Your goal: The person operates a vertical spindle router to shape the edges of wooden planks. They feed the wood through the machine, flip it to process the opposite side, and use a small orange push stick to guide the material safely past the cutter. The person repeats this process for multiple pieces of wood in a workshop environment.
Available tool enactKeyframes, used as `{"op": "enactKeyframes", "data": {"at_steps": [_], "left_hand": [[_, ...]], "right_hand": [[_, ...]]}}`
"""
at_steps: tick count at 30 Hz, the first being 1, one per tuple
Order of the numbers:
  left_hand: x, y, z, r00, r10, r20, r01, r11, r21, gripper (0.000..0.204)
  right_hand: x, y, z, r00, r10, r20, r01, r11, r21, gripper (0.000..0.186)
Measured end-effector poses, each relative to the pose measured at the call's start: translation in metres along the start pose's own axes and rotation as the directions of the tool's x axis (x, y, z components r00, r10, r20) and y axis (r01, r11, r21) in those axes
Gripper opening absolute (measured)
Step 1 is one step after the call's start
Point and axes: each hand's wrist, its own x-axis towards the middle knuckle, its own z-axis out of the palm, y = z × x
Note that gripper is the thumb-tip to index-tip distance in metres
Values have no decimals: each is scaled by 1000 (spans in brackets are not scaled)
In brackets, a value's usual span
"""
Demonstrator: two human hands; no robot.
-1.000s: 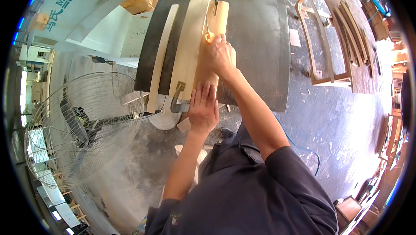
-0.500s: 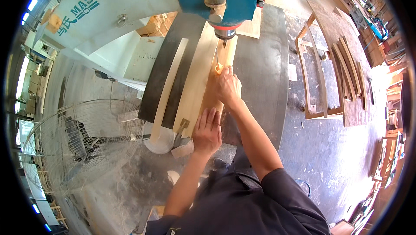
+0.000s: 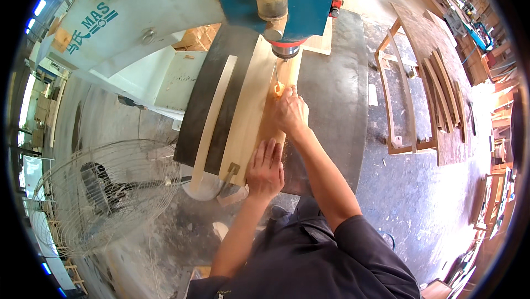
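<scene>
My right hand (image 3: 291,112) is closed around an orange-handled tool (image 3: 279,89), whose thin shaft points towards the machine. This hand rests over a narrow wooden workpiece (image 3: 269,125) on the dark metal machine table (image 3: 334,117). Nearer to me, my left hand (image 3: 266,171) lies with fingers stretched flat on the near end of that workpiece. A wider pale board (image 3: 245,106) runs along its left side. Beyond my right hand, the spindle chuck (image 3: 285,51) of the blue machine head (image 3: 312,1) hangs over the workpiece's far end. The tool's grip is mostly hidden by my fingers.
A loose pale strip (image 3: 216,117) lies left of the board. A metal clamp (image 3: 234,168) sits at the board's near end. To the left stands a wire-caged fan (image 3: 105,194). On the right, curved wooden pieces (image 3: 441,92) lie on a low table (image 3: 464,133).
The view has shifted slightly, so the machine table sits a little lower in the picture. Both hands stay in nearly the same place on the wood.
</scene>
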Motion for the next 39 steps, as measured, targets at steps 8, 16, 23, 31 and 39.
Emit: {"op": "enactKeyframes", "data": {"at_steps": [8, 16, 23, 31, 39], "left_hand": [[1, 5, -13, 997, -51, 57, 54, 997, -49, 59], [-41, 16, -35, 992, -92, 90, 97, 993, -61, 62], [-90, 21, -53, 991, -113, 68, 119, 988, -95, 60], [-81, 32, -61, 987, -161, 15, 161, 987, 21, 60], [-87, 39, -52, 978, -199, 60, 192, 975, 109, 66]], "right_hand": [[-3, -4, -5, 998, 0, 55, 0, 1000, -9, 46], [-53, -12, -7, 997, -39, 63, 36, 997, 62, 42], [-104, -17, -9, 990, -111, 92, 106, 993, 53, 48], [-175, 31, -67, 994, -106, 24, 97, 961, 259, 40], [-283, 199, -162, 944, 311, -106, -299, 947, 117, 50]]}}
